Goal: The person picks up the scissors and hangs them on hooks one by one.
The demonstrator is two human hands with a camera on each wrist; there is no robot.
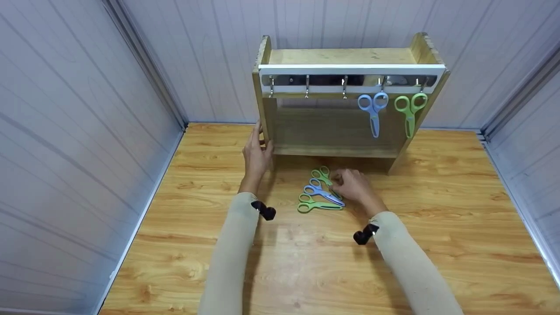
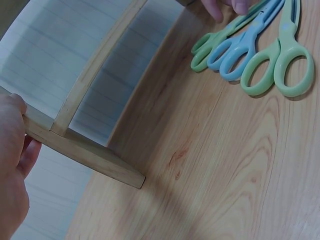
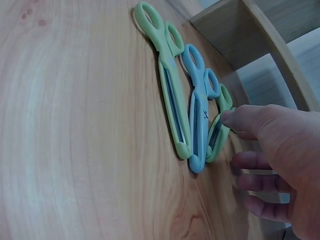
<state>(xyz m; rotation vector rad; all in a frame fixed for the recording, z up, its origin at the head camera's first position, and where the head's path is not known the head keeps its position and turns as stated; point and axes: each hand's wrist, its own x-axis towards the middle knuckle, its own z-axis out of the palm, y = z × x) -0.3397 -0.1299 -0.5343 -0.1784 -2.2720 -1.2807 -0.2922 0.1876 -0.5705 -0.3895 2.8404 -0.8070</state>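
Observation:
My left hand (image 1: 257, 154) grips the left side panel of a wooden rack (image 1: 337, 131), thumb at the front edge and fingers round the outer side. Three pairs of scissors lie fanned on the floor before the rack: a near green pair (image 1: 321, 205), a blue pair (image 1: 321, 191) in the middle, and a far green pair (image 3: 220, 125). My right hand (image 1: 353, 186) is over the far green scissors, thumb and index tips right at their pivot, the other fingers loosely bent. The right hand covers part of those scissors in the head view.
A metal hook rail (image 1: 323, 81) runs across the rack's upper front. Blue scissors (image 1: 373, 109) and green scissors (image 1: 410, 111) hang from its two right-hand hooks. Pale panelled walls (image 1: 210, 65) stand behind and at both sides of the wood-grain surface (image 1: 306, 262).

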